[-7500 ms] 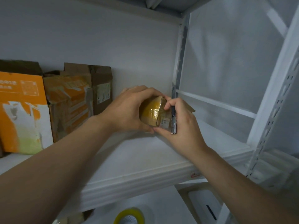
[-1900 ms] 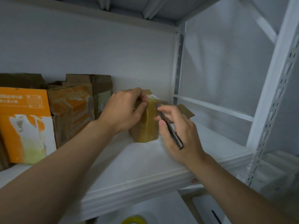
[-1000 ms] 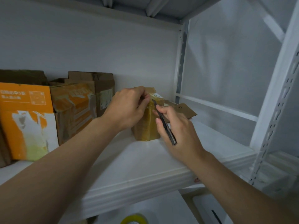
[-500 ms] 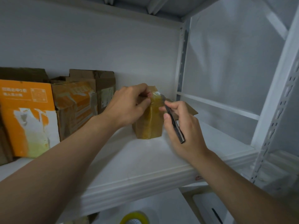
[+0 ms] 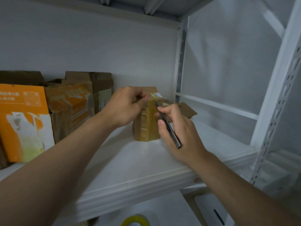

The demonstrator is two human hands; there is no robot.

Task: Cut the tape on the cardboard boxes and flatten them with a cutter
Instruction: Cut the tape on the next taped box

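Here, left hand point(image 5: 125, 106) pinching taped box point(image 5: 146, 128) top, right hand point(image 5: 185, 132) clasping cutter point(image 5: 169, 128), tip at its edge

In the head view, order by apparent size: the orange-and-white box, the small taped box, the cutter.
1. orange-and-white box, though cropped at the left edge
2. small taped box
3. cutter, clearly the smallest

A white metal shelf board point(image 5: 146, 163) runs across, backed by a plain pale grey wall point(image 5: 81, 46) in dim, cool light. A slotted white upright point(image 5: 276, 95) stands at its right front corner, a thinner post point(image 5: 179, 62) at the back corner, a crossbar point(image 5: 219, 106) between them, and another shelf point(image 5: 130, 7) overhead.
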